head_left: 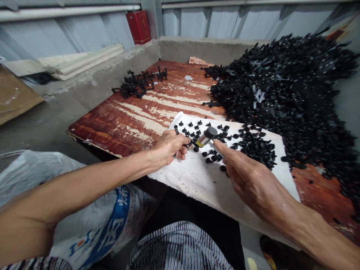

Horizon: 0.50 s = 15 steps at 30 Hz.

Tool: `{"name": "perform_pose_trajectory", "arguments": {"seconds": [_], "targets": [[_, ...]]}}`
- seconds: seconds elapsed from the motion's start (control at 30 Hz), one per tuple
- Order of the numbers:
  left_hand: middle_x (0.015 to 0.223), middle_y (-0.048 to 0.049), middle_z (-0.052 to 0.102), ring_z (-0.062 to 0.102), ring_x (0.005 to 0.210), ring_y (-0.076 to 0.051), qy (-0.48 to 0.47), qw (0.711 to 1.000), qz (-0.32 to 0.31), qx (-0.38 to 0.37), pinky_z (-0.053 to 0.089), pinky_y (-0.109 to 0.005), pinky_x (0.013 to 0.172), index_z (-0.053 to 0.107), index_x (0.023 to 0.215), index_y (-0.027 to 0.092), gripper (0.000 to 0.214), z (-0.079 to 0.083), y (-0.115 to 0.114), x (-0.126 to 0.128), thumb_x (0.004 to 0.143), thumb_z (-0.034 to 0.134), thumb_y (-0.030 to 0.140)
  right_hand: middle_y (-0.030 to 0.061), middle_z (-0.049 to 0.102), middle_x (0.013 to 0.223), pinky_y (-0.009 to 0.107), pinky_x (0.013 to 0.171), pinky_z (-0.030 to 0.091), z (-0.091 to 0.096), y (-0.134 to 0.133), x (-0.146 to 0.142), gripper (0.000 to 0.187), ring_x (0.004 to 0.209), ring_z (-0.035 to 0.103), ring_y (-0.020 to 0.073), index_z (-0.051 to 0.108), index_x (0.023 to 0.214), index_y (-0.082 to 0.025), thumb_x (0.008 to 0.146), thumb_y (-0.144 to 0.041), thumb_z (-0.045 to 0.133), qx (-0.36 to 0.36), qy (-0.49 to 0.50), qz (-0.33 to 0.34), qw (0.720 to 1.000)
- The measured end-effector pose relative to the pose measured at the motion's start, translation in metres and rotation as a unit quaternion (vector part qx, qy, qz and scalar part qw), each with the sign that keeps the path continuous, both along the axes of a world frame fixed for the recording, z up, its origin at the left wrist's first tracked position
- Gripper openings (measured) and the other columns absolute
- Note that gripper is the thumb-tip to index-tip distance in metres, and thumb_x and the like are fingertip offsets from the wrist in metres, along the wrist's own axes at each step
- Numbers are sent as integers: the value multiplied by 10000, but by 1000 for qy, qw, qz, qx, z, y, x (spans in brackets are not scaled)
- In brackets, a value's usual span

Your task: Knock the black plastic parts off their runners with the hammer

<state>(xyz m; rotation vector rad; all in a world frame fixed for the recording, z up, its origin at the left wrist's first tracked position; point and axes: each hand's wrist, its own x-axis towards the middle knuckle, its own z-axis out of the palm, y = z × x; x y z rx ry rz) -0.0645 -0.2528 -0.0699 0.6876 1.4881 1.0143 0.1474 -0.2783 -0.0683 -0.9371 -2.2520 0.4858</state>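
My left hand [170,147] is closed around a black plastic sprue piece [190,142] at the near left part of a white cloth [197,180]. My right hand [247,174] grips a small hammer [207,135] with a black head and a metal neck, its head touching the piece the left hand holds. Several small black plastic caps [253,144] lie scattered on the cloth around both hands.
A huge heap of black plastic sprues [289,93] fills the right side of the worn red board [135,120]. A smaller pile [139,83] lies at the far left. A printed white sack [92,221] sits at lower left, and a red box [139,26] stands on the ledge.
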Motion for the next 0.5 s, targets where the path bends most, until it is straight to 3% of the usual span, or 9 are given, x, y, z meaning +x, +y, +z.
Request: {"name": "perform_pose_trajectory", "arguments": {"seconds": [0.07, 0.13, 0.2, 0.27, 0.33, 0.4, 0.5], "targets": [[450, 43, 508, 431, 338, -53, 5, 1000, 5, -5, 333, -234, 351, 515, 665, 155, 192, 3, -1, 2, 822, 566, 56, 80, 681, 983, 352, 670, 592, 0, 1, 0, 650, 711, 640, 188, 359, 1492, -236, 865, -81, 427, 50, -3, -11, 999], [422, 54, 483, 419, 327, -53, 6, 1000, 8, -6, 330, -234, 346, 499, 657, 162, 215, 6, -2, 4, 828, 559, 47, 80, 668, 934, 322, 615, 581, 1, 1, -2, 677, 678, 628, 182, 292, 1520, -238, 874, -69, 404, 97, -19, -16, 995], [417, 59, 479, 421, 328, -52, 8, 1000, 15, -3, 337, -230, 349, 488, 663, 167, 221, 7, -2, 5, 829, 564, 43, 58, 642, 792, 289, 502, 544, 3, 1, -3, 654, 563, 588, 171, 363, 1491, -235, 860, -61, 378, 107, -58, 0, 993], [426, 58, 491, 427, 331, -52, 10, 1000, 18, -1, 344, -225, 352, 489, 672, 167, 213, 8, -3, 6, 827, 573, 47, 51, 624, 759, 288, 504, 537, 4, 1, -3, 635, 557, 583, 171, 403, 1468, -234, 858, -58, 372, 100, -75, 10, 992], [436, 52, 504, 431, 330, -55, 16, 1000, 14, -1, 338, -225, 346, 496, 677, 164, 203, 7, -3, 5, 823, 577, 49, 62, 629, 819, 300, 573, 554, 6, 1, -3, 656, 628, 606, 178, 302, 1511, -229, 880, -63, 375, 111, -69, -12, 991], [449, 47, 515, 438, 334, -57, 23, 1000, 9, -4, 340, -224, 347, 501, 678, 161, 196, 8, -3, 5, 816, 583, 49, 54, 616, 793, 283, 522, 534, 6, -1, -4, 669, 563, 573, 168, 244, 1529, -228, 888, -71, 359, 128, -70, -31, 989], [440, 48, 494, 439, 340, -61, 39, 999, 8, -12, 355, -219, 354, 501, 671, 157, 198, 10, -3, 7, 817, 581, 51, 43, 590, 719, 267, 392, 458, 4, -2, -4, 635, 416, 467, 146, 369, 1480, -214, 861, -78, 341, 121, -129, -6, 984]]}}
